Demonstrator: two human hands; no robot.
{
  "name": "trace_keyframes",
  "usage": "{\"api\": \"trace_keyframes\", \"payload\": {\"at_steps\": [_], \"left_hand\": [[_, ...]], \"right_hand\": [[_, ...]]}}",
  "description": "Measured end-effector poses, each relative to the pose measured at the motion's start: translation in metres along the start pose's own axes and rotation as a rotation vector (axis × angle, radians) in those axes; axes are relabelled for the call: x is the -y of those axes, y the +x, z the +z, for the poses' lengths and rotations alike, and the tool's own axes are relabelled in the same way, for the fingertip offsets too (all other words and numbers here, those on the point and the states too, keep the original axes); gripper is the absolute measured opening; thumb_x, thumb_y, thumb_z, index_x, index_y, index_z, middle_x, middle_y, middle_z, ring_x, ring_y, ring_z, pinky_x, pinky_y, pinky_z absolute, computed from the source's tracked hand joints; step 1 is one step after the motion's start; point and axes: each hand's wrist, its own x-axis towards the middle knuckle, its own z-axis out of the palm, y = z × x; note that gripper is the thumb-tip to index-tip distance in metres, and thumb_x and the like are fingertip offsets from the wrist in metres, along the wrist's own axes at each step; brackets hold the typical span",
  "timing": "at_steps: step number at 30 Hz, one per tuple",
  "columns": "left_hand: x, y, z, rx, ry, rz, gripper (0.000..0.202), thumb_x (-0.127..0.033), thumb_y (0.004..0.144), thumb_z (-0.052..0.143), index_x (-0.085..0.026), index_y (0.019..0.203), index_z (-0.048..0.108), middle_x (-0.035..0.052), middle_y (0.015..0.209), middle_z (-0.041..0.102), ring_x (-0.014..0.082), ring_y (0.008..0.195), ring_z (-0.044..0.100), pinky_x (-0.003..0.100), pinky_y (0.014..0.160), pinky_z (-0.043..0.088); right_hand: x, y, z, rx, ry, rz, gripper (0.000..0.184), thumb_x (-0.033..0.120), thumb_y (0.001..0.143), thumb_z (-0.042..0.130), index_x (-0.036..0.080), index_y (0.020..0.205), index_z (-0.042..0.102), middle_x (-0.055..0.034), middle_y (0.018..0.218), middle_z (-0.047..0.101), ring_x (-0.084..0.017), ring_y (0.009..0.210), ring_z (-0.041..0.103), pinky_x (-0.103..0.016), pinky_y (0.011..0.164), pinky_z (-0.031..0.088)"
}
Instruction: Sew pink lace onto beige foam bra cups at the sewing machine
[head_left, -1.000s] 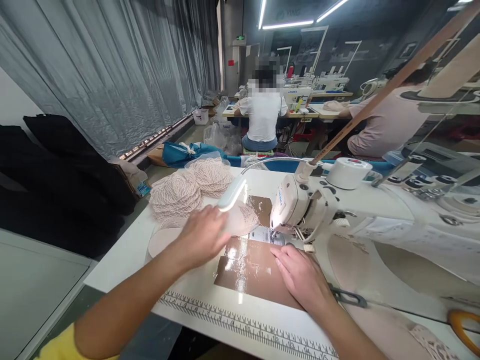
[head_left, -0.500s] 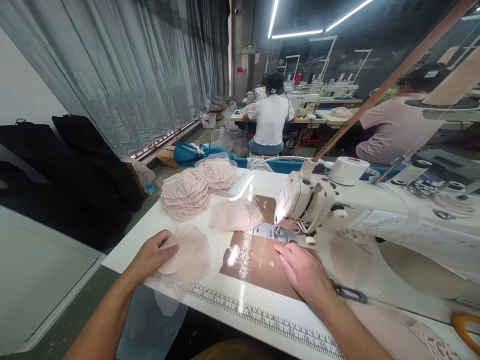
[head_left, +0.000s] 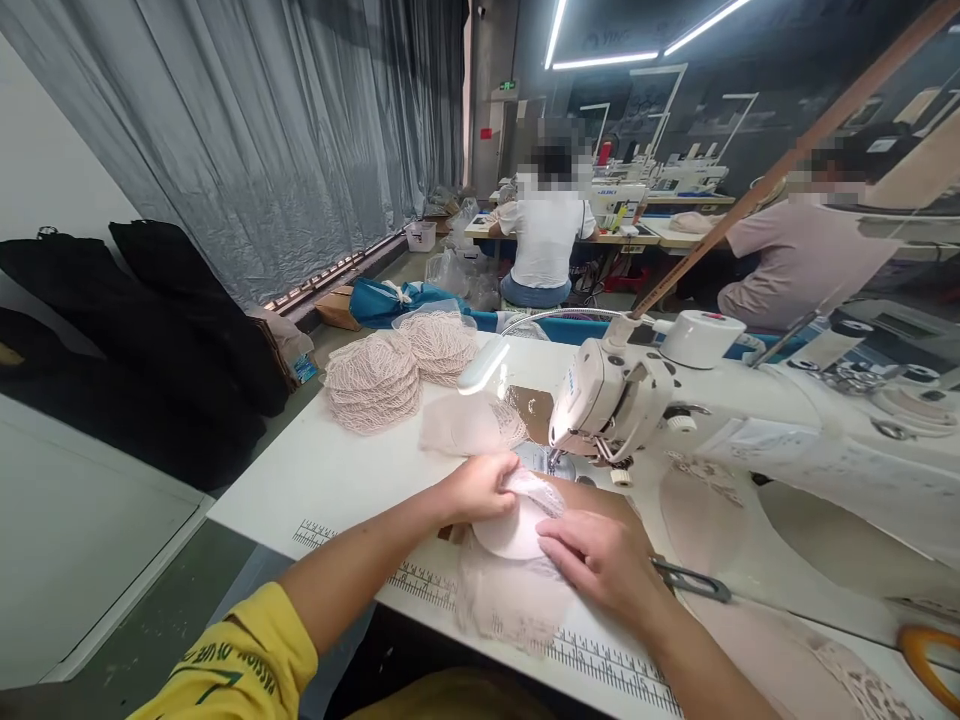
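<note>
My left hand (head_left: 480,485) is closed in a pinch on the upper edge of a pale pink lace cup piece (head_left: 517,535) that lies on the white sewing table (head_left: 337,480) in front of the needle. My right hand (head_left: 596,560) rests on the same piece from the right, its fingers pressed on the fabric. The lace hangs over the table's front edge, across the printed ruler (head_left: 420,585). The white sewing machine head (head_left: 607,395) stands just behind both hands.
Two stacks of pink lace pieces (head_left: 373,380) and a single cup piece (head_left: 465,425) lie at the back left of the table. A lit gooseneck lamp (head_left: 484,365) hangs over it. Grey snips (head_left: 690,578) lie right of my right hand. Two people sit at machines behind.
My left hand has carried the pink lace piece from the table's left front to the spot before the needle. My right hand has shifted onto the piece.
</note>
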Motion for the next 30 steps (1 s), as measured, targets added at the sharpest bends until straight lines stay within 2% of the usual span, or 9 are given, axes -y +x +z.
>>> {"api": "trace_keyframes", "payload": {"at_steps": [4,8,11,14,16,18,22,26,30], "left_hand": [[0.003,0.016,-0.001,-0.109,0.098,-0.007,0.007,-0.015,0.074,0.054,-0.018,0.075,0.048,-0.0016,0.071,0.050,0.0146,0.066,0.046,0.024,0.058,0.032],[0.005,0.024,-0.003,-0.143,0.161,-0.019,0.006,-0.017,0.081,0.050,-0.018,0.076,0.048,-0.0004,0.071,0.050,0.0148,0.065,0.045,0.025,0.058,0.032],[0.003,0.024,-0.005,-0.081,0.161,-0.019,0.007,-0.020,0.085,0.048,-0.017,0.079,0.050,-0.0018,0.067,0.050,0.0134,0.060,0.045,0.023,0.056,0.032],[-0.004,0.023,-0.007,0.064,0.141,0.039,0.009,-0.023,0.085,0.053,-0.017,0.078,0.053,-0.0032,0.065,0.052,0.0114,0.059,0.049,0.020,0.053,0.035],[-0.008,0.024,-0.005,0.138,0.148,0.074,0.009,-0.023,0.085,0.055,-0.018,0.078,0.055,-0.0031,0.067,0.056,0.0110,0.060,0.052,0.019,0.053,0.036],[-0.010,0.028,-0.003,0.170,0.185,0.087,0.008,-0.023,0.086,0.055,-0.018,0.080,0.056,-0.0025,0.069,0.058,0.0112,0.061,0.053,0.019,0.053,0.037],[-0.006,0.039,-0.003,0.098,0.347,0.046,0.012,-0.018,0.086,0.051,-0.017,0.074,0.053,-0.0014,0.063,0.053,0.0130,0.057,0.050,0.023,0.054,0.035],[-0.014,0.037,-0.011,-0.039,0.506,0.019,0.016,-0.009,0.087,0.041,-0.015,0.079,0.053,0.0040,0.077,0.056,0.0169,0.071,0.052,0.026,0.061,0.038],[-0.022,0.020,-0.005,0.015,0.589,0.288,0.019,-0.014,0.092,0.041,-0.015,0.082,0.057,0.0049,0.082,0.060,0.0170,0.075,0.055,0.027,0.066,0.044]], "right_hand": [[-0.002,0.002,0.005,0.024,-0.026,0.067,0.027,0.030,0.094,0.045,0.021,0.085,0.069,-0.0038,0.073,0.068,-0.017,0.069,0.059,-0.027,0.062,0.040],[0.000,0.002,0.004,0.017,-0.024,0.133,0.032,0.031,0.093,0.047,0.019,0.066,0.060,-0.0003,0.062,0.062,-0.013,0.060,0.054,-0.025,0.057,0.033],[0.001,0.001,0.000,0.019,-0.013,0.111,0.045,0.035,0.091,0.049,0.019,0.050,0.044,0.0034,0.048,0.046,-0.010,0.049,0.041,-0.025,0.050,0.025],[0.002,0.000,-0.006,-0.047,0.083,0.059,0.051,0.037,0.093,0.046,0.020,0.046,0.036,0.0048,0.044,0.035,-0.009,0.045,0.033,-0.026,0.047,0.023],[0.000,0.000,-0.009,-0.135,0.102,0.093,0.047,0.038,0.094,0.044,0.020,0.050,0.045,0.0041,0.046,0.040,-0.010,0.046,0.038,-0.025,0.048,0.027],[-0.003,0.001,-0.008,-0.178,0.018,0.155,0.034,0.037,0.093,0.046,0.021,0.067,0.062,0.0019,0.056,0.051,-0.012,0.054,0.048,-0.025,0.053,0.035],[-0.011,0.003,0.002,-0.092,-0.229,0.206,0.025,0.029,0.093,0.046,0.023,0.103,0.069,-0.0027,0.079,0.063,-0.018,0.073,0.059,-0.029,0.065,0.043],[-0.015,0.003,0.009,-0.073,-0.300,0.221,0.027,0.025,0.094,0.043,0.021,0.104,0.068,-0.0033,0.079,0.064,-0.019,0.073,0.060,-0.032,0.066,0.044],[-0.015,0.004,0.007,-0.081,-0.312,0.205,0.027,0.017,0.091,0.043,0.019,0.095,0.069,-0.0040,0.079,0.065,-0.018,0.071,0.061,-0.031,0.064,0.043]]}}
